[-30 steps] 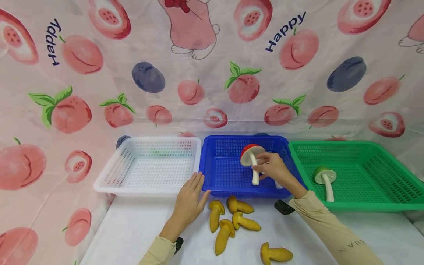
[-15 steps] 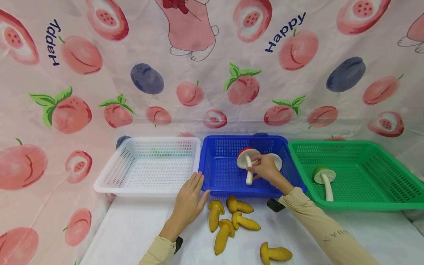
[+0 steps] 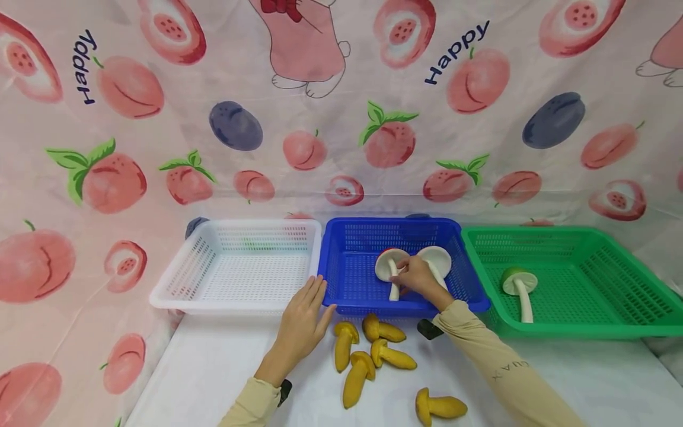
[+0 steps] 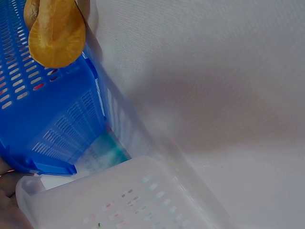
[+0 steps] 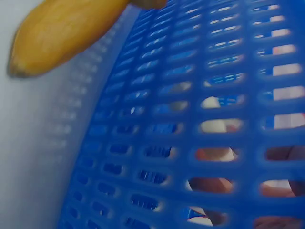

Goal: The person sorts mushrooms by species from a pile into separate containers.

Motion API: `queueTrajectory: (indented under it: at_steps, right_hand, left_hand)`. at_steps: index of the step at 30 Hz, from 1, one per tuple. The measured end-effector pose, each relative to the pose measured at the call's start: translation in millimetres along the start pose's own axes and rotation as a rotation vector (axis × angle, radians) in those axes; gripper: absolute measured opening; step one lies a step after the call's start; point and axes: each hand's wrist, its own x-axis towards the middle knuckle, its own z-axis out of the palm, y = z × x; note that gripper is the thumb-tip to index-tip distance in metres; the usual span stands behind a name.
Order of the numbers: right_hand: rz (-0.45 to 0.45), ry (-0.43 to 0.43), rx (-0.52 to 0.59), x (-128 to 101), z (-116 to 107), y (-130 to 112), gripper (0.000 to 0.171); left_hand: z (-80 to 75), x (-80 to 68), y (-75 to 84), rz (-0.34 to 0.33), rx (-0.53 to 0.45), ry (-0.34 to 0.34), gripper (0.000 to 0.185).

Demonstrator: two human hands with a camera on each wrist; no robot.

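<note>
While the right hand (image 3: 420, 277) pinches the red-capped mushroom (image 3: 392, 270) by its stem inside the blue basket (image 3: 349, 281), left hand (image 3: 301, 320) rests straight-fingered at the basket's rim. Looks like setting-down; next move calls for loosening the pinch without nudging the other mushroom (image 3: 436, 258) just right of those fingertips.

Yellow mushroom (image 5: 66, 33) beside slotted blue basket (image 5: 188, 138), hand (image 5: 209, 184) partly visible through the slots.

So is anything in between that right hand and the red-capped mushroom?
Nothing visible: the right hand holds the red-capped mushroom by its stem, inside the blue basket. The other mushroom there is partly behind the hand, not between them.
</note>
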Motion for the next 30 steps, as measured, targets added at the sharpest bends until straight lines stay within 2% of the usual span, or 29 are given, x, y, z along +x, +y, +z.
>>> queueTrajectory:
  at_steps: [8, 13, 23, 30]
  right_hand:
    - [0.040, -0.044, -0.179, -2, 0, 1, 0.040]
    - [0.003, -0.048, -0.219, -5, -5, 1, 0.038]
    - [-0.233, -0.022, -0.328, -24, -18, -15, 0.025]
    - [-0.337, -0.023, -0.307, -39, -29, -20, 0.021]
  left_hand:
    - [1.4, 0.5, 1.6, 0.003, -0.017, 0.010, 0.050]
    - [2.6, -0.4, 1.5, 0.002, -0.020, 0.008, 0.051]
    - [-7.1, -0.6, 0.6, -0.051, -0.100, 0.005, 0.045]
    - [-11.0, 0.4, 2.4, -0.078, -0.130, -0.016, 0.044]
